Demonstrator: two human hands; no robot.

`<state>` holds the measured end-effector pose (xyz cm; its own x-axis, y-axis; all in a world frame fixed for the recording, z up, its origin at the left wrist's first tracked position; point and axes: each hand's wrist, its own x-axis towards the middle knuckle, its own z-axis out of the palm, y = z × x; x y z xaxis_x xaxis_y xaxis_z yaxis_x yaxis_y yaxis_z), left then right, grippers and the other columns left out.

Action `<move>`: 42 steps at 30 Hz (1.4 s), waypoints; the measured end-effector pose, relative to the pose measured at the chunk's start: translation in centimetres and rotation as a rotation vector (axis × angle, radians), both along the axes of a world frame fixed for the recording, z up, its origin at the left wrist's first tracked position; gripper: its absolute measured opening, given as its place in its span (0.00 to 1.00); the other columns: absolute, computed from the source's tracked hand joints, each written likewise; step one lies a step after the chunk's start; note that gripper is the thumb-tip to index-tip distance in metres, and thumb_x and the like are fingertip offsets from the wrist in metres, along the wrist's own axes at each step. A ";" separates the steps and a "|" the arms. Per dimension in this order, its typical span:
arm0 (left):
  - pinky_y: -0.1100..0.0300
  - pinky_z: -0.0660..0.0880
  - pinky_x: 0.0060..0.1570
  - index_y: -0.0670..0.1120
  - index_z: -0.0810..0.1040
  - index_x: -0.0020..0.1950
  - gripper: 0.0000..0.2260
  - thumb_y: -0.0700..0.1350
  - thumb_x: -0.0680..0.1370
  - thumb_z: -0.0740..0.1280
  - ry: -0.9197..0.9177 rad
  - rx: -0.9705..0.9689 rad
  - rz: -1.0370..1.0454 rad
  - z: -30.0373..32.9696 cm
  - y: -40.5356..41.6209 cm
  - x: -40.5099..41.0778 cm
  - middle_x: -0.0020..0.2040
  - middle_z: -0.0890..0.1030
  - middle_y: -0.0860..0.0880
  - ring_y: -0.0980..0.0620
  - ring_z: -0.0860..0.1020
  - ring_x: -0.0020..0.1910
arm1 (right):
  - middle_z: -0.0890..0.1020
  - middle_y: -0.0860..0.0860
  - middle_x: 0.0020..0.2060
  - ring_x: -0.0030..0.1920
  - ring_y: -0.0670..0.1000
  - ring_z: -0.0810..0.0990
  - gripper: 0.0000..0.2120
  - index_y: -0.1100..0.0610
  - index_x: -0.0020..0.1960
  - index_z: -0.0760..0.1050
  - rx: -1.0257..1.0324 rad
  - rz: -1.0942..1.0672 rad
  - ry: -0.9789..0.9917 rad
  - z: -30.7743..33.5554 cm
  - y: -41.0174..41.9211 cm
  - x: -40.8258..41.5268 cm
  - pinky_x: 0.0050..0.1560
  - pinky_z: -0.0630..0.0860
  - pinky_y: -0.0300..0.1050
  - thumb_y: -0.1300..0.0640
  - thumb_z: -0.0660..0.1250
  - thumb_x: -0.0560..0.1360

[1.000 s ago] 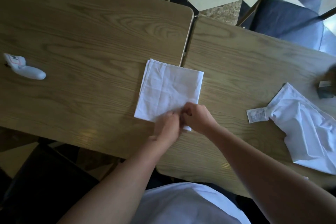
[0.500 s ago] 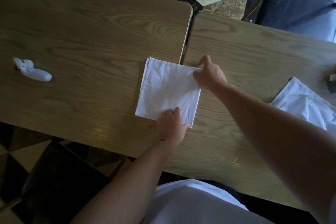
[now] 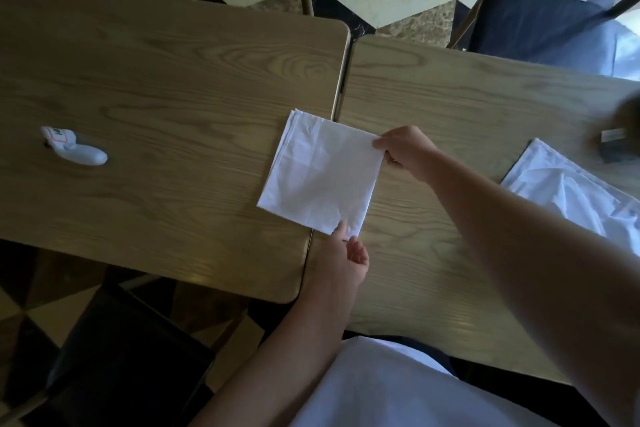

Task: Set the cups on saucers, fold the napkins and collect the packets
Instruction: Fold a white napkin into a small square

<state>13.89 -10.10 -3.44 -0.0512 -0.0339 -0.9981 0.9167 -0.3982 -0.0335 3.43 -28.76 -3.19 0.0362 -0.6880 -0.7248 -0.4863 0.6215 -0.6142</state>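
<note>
Left hand has slid back, both grips pinching folded napkin corners, right hand at far edge

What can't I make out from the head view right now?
- Second napkin: cut off by the right edge and crossed by the right arm, so its fold state is unclear.
- Dark object at the far right: blurred, cannot be identified.
- Label on the small white item: too small to read.
- Folded napkin: near corner under the left hand, far corner under the right hand.
</note>
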 end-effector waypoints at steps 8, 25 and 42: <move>0.62 0.71 0.30 0.44 0.75 0.41 0.06 0.40 0.78 0.67 -0.323 -0.102 -0.464 -1.5 2.5 1.7 0.35 0.78 0.45 0.48 0.76 0.32 | 0.77 0.53 0.33 0.33 0.50 0.75 0.05 0.56 0.39 0.77 0.144 -0.252 0.016 2.0 9.6 -8.5 0.29 0.72 0.37 0.62 0.68 0.73; 0.58 0.76 0.30 0.43 0.71 0.58 0.12 0.37 0.77 0.70 -0.449 -0.281 -1.125 -1.8 10.8 7.8 0.50 0.79 0.41 0.47 0.81 0.38 | 0.78 0.55 0.35 0.30 0.48 0.77 0.04 0.63 0.51 0.77 0.370 -0.747 -0.173 1.8 34.1 -9.2 0.27 0.75 0.37 0.63 0.70 0.77; 0.64 0.72 0.24 0.44 0.77 0.40 0.12 0.51 0.76 0.72 -0.536 -0.393 -1.138 0.7 0.7 4.9 0.31 0.77 0.46 0.51 0.75 0.26 | 0.80 0.57 0.37 0.33 0.48 0.79 0.05 0.66 0.49 0.81 0.167 -0.517 -0.161 2.2 20.2 -12.6 0.36 0.78 0.40 0.65 0.70 0.74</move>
<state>18.80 -9.43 -2.77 0.1530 -0.5258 -0.8367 -0.0718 -0.8504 0.5212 -9.19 -8.52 -1.01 -0.1561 -0.5220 -0.8385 -0.0007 0.8490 -0.5284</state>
